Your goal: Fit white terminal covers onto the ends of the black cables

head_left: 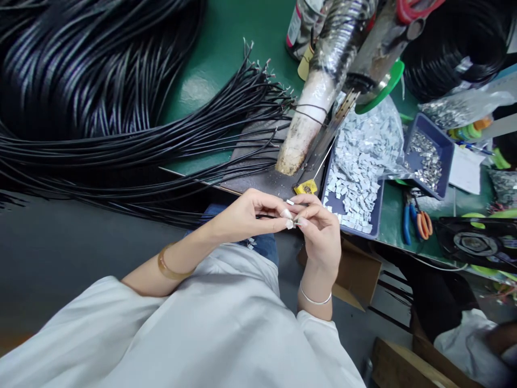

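My left hand [260, 213] and my right hand [321, 223] meet over my lap, both closed in a pinch. A short stretch of black cable [264, 216] shows between the thumb and fingers of my left hand. At the fingertips sits a small whitish piece [290, 223], with a tiny metallic end [297, 221] beside it at my right thumb and forefinger. Their exact shape is too small to make out. Another small white tab [290, 202] shows against the right fingers. Just right of my hands, a blue tray [377, 218] holds many white tabs [355, 196].
Long black cables [141, 148] run across the green table [214, 59] from the left. A plastic-wrapped post [305, 118] leans above my hands. Further right are a smaller tray of metal parts [442, 153], pliers [414, 218] and a fan [476, 243]. Another person's sleeve [468, 345] is lower right.
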{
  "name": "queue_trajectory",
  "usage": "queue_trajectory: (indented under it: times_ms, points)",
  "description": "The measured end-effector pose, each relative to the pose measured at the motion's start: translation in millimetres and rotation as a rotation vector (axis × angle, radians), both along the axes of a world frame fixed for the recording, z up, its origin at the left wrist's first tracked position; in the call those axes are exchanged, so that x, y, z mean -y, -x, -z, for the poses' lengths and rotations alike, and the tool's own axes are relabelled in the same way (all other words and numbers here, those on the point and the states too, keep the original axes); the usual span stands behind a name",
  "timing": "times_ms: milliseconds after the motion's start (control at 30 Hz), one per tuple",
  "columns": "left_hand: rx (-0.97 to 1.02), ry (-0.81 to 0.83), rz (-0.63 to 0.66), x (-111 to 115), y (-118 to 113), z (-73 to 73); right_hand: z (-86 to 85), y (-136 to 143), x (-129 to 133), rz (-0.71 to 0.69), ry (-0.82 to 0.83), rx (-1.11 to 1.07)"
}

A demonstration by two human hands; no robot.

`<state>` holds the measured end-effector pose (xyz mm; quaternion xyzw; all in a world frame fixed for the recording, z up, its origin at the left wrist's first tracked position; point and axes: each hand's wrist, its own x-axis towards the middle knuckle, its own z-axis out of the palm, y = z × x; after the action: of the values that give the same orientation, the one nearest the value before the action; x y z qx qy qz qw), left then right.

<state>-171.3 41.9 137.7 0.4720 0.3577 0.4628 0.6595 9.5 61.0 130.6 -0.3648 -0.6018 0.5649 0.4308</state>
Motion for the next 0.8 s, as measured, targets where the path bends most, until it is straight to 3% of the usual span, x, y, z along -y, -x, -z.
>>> queue_trajectory:
  times_ms: [67, 200, 333, 433, 633, 800]
  points:
    - [0.026, 0.031, -0.014, -1, 0, -0.3, -2.9, -1, 1, 0.082, -0.055, 0.052]
    - [0.081, 0.093, -0.164, -2, -7, -0.6, -9.7, -1, 10, 0.389, -0.339, 0.208]
    - [0.029, 0.062, -0.202, -1, -12, -0.6, -16.5, 0, 16, 0.4, -0.598, 0.426]
    - [-0.007, 0.041, -0.218, -1, -13, -1.5, -20.1, 2, 17, 0.366, -0.682, 0.555]
    - [-0.075, -0.015, -0.264, 2, -15, -2.2, -23.4, 1, 17, 0.315, -0.66, 0.596]
    - [-0.143, -0.151, -0.324, 9, -21, 0.9, -20.9, -8, 10, 0.127, -0.279, 0.402]
